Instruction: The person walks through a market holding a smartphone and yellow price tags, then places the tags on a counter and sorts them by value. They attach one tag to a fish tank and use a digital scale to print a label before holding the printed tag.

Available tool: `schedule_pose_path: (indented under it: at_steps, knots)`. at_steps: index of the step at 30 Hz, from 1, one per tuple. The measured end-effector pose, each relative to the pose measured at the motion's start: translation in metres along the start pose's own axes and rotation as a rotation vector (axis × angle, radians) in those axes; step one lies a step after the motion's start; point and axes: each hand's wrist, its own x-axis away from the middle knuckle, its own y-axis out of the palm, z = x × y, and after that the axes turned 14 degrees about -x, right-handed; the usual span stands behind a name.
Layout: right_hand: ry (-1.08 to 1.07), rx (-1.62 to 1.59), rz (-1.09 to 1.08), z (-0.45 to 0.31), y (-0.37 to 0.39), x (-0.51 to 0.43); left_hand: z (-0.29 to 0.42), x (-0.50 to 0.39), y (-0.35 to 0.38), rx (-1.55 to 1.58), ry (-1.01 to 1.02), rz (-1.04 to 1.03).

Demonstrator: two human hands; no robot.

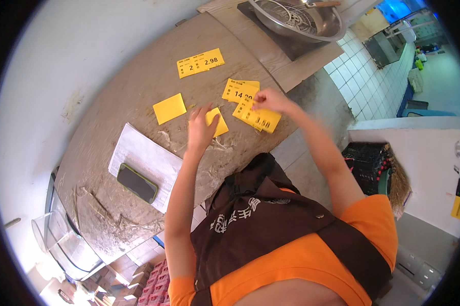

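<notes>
On the worn wooden tabletop (145, 72) lie several yellow price cards. My left hand (202, 130) rests with spread fingers on a yellow card (221, 124), which shows no print. My right hand (270, 101) pinches the edge of a printed yellow price card (266, 120) that lies over other cards. Just above it, touching that group, is a small overlapping pile of price cards (239, 90). Two overlapping price cards (201, 63) lie farther back. A blank-faced yellow card (169, 109) lies left of my left hand.
Printed paper sheets (138, 145) with a smartphone in a green-edged case (137, 183) on them lie at the left. Dry plant scraps (99, 206) litter the near left tabletop. A steel basin (329, 28) with strainers stands at the back right; a black crate (362, 162) and a straw broom (400, 183) stand right.
</notes>
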Motion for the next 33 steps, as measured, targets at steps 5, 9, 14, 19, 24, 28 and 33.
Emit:
schedule_pose_path:
  at_steps: [5, 9, 14, 19, 24, 28, 33]
  knots:
    - [-0.003, 0.604, 0.606, 0.012, 0.061, 0.043, 0.038, -0.082, 0.068, -0.303, -0.291, -0.273]
    - [0.203, 0.553, 0.629, 0.005, 0.076, 0.047, 0.050, -0.100, 0.082, -0.420, -0.331, -0.468]
    - [0.271, 0.475, 0.637, 0.011, 0.071, 0.043, 0.043, -0.098, 0.087, -0.459, -0.229, -0.496]
    - [0.182, 0.297, 0.678, 0.011, 0.072, 0.049, 0.037, -0.092, 0.083, 0.097, -0.140, -0.319]
    - [-0.005, -0.110, 0.723, -0.024, 0.059, 0.107, 0.068, -0.075, 0.043, 0.777, -0.233, -0.343]
    - [-0.030, -0.196, 0.659, -0.057, 0.028, 0.177, 0.127, -0.055, 0.015, 0.857, -0.203, -0.431]
    - [0.008, -0.302, 0.626, -0.065, -0.037, 0.254, 0.220, -0.044, 0.029, 0.918, -0.093, -0.521]
